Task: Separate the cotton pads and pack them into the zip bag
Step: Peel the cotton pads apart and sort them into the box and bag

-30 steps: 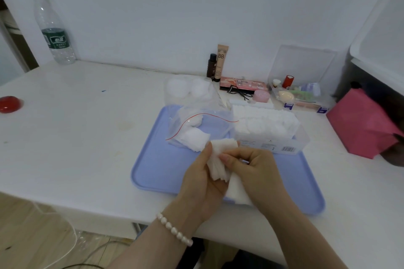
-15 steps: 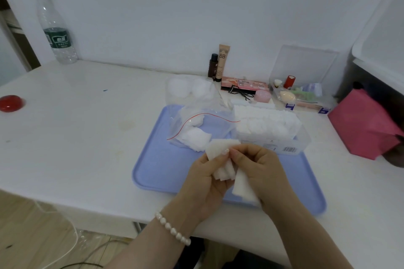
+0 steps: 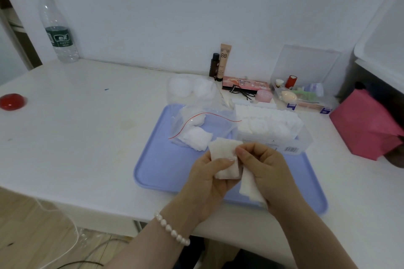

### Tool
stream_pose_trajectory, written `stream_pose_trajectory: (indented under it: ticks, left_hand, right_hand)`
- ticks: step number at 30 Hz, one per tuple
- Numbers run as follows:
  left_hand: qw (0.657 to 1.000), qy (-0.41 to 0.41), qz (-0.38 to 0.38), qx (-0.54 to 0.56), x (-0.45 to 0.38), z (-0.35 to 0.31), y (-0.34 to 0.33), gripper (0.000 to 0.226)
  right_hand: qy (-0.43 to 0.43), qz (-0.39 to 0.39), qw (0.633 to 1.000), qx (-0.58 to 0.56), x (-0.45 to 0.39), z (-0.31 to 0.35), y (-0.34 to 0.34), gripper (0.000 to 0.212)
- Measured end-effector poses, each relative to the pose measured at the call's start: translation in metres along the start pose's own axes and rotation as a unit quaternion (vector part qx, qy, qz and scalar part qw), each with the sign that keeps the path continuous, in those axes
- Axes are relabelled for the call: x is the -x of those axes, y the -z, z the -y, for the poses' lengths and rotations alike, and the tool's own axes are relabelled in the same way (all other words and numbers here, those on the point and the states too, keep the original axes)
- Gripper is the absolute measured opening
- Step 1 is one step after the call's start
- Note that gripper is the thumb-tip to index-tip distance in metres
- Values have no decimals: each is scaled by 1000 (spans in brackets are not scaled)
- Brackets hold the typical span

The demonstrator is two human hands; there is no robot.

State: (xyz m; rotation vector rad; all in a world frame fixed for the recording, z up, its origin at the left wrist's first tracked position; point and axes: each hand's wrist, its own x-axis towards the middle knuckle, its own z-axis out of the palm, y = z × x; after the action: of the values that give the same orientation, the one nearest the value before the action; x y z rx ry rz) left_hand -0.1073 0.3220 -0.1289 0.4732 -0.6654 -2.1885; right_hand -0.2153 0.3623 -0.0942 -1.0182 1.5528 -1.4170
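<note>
Above the blue tray [image 3: 157, 166], left hand [image 3: 207, 183] fingers grip a cotton pad [image 3: 225, 159]; right hand [image 3: 266, 172] fingers pinch another pad [image 3: 249, 188].

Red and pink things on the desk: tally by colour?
Red: 2, dome, cap
Pink: 2, bag, round case
Total: 4
</note>
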Motion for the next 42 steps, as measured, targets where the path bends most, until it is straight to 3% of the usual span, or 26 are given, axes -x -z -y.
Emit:
stream_pose_trajectory:
  ticks: [8, 16, 21, 28, 36, 40, 42]
  left_hand:
    - [999, -10, 13, -27, -2, 0, 3, 40]
    - [1000, 4, 12, 24, -1, -2, 2, 40]
    - [998, -19, -34, -56, -2, 2, 1, 36]
    - [999, -2, -50, -21, -4, 2, 3, 36]
    - [997, 5, -66, 26, -7, -3, 4, 44]
    - [995, -2, -91, 32, -8, -6, 5, 33]
    - [994, -3, -104, 27, -10, -6, 5, 31]
  right_hand:
    - [48, 37, 996, 72, 4, 1, 1, 21]
    - [22, 0, 997, 70, -2, -2, 2, 23]
    - [28, 30, 996, 78, 1, -1, 2, 19]
    - [-54, -17, 997, -44, 0, -3, 6, 24]
    - [25, -108, 994, 3, -4, -7, 15, 27]
    - [-6, -83, 991, -108, -5, -1, 23, 48]
    - [-22, -69, 981, -182, -7, 2, 28, 46]
